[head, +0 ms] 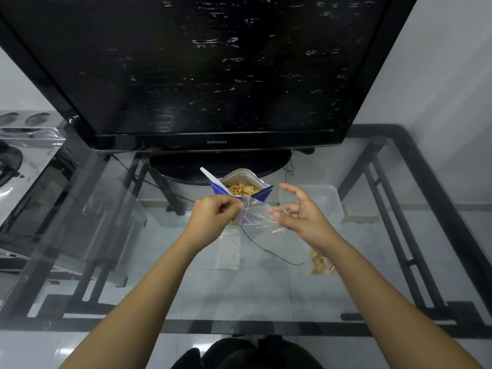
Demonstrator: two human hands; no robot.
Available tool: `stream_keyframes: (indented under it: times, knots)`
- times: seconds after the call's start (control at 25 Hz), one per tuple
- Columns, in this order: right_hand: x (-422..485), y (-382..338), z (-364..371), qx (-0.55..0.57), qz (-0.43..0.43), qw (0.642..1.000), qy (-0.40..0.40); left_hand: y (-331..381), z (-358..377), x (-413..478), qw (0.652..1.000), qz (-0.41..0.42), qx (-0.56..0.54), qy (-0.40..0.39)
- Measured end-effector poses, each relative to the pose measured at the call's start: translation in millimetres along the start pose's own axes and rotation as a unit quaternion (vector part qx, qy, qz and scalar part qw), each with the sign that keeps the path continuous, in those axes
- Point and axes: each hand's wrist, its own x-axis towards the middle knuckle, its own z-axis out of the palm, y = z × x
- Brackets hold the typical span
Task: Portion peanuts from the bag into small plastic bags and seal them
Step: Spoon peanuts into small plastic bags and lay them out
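Left hand (213,211) pinches one edge of small bag (255,215), right hand (298,211) pinches opposite edge, spare fingers spread: teasing mouth open, I judge. Held mid-air at 6 o'clock of peanut bag (262,194), spoon (210,175) in it, keeping scoop short. Filled bag (320,263) on worktop (266,288), 4 o'clock.

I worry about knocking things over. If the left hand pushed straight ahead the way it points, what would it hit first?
Probably the open peanut bag just beyond the left hand, which pinches the small clear bag; depth is unclear.
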Motion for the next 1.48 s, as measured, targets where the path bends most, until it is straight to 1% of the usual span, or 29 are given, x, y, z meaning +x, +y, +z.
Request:
stream_keyframes:
  times: [0.04, 0.08, 0.16, 0.32, 0.4, 0.44, 0.48, 0.52, 0.6, 0.68, 0.76, 0.88, 0.96, 1.04, 1.08, 1.12, 1.16, 1.2, 1.24, 1.28, 1.32, 1.4, 1.48]
  knots:
    - [0, -2, 0, 0.007, -0.001, 1.000, -0.003, 0, 0, 0, 0.998, 0.035, 0.053, 0.027]
    - [0, -2, 1, 0.015, -0.002, 1.000, -0.006, 1, -1, 0, 0.995, 0.058, 0.072, 0.048]
    - [1, -2, 1, 0.023, -0.008, 1.000, -0.008, 2, -3, 1, 0.993, 0.066, 0.058, 0.073]
    - [4, -6, 0, 0.019, -0.024, 0.999, -0.018, -2, -7, 7, 0.997, -0.002, -0.035, 0.065]
    - [7, -6, 1, -0.010, -0.043, 0.999, 0.015, -4, -8, 10, 0.994, -0.028, -0.080, 0.062]
    - [7, -7, 3, -0.056, -0.066, 0.995, 0.051, -5, -8, 11, 0.993, -0.038, -0.094, 0.065]
    - [8, -10, 5, -0.127, -0.099, 0.983, 0.087, -5, -8, 11, 0.992, -0.043, -0.101, 0.068]
    - [7, -13, 7, -0.208, -0.141, 0.962, 0.104, -3, -7, 12, 0.991, -0.045, -0.105, 0.067]
    - [8, -19, 14, -0.345, -0.203, 0.913, 0.075, 1, -5, 12, 0.991, -0.040, -0.116, 0.057]
    - [13, -19, 22, -0.425, -0.219, 0.877, 0.043, 4, -2, 13, 0.989, -0.036, -0.132, 0.048]
    - [21, -17, 28, -0.445, -0.218, 0.867, 0.053, 4, -1, 14, 0.987, -0.038, -0.146, 0.047]
    - [29, -13, 31, -0.416, -0.244, 0.872, 0.089, 3, -1, 18, 0.985, -0.046, -0.157, 0.056]
    - [32, -10, 31, -0.382, -0.265, 0.881, 0.091, 1, -2, 20, 0.985, -0.042, -0.162, 0.048]
    - [34, -7, 32, -0.334, -0.259, 0.902, 0.089, -1, -1, 20, 0.985, -0.029, -0.166, 0.034]
    - [35, -5, 31, -0.303, -0.247, 0.916, 0.094, -2, 0, 20, 0.984, -0.026, -0.166, 0.052]
    - [37, -4, 30, -0.268, -0.227, 0.931, 0.102, -3, 2, 22, 0.982, -0.033, -0.158, 0.101]
    - [39, -2, 27, -0.234, -0.202, 0.945, 0.110, -7, 2, 26, 0.973, -0.058, -0.138, 0.175]
    - [40, 0, 23, -0.207, -0.178, 0.955, 0.117, -11, 0, 32, 0.956, -0.098, -0.116, 0.249]
    - [42, 3, 20, -0.189, -0.157, 0.962, 0.123, -16, -4, 41, 0.941, -0.145, -0.106, 0.287]
    - [44, 5, 18, -0.178, -0.142, 0.965, 0.129, -22, -8, 50, 0.938, -0.181, -0.099, 0.279]
    - [46, 7, 16, -0.171, -0.131, 0.967, 0.133, -28, -10, 59, 0.945, -0.199, -0.095, 0.243]
    - [51, 11, 15, -0.159, -0.111, 0.972, 0.133, -32, -10, 74, 0.965, -0.188, -0.075, 0.169]
    - [56, 16, 16, -0.142, -0.092, 0.978, 0.124, -29, -10, 81, 0.977, -0.153, -0.033, 0.147]
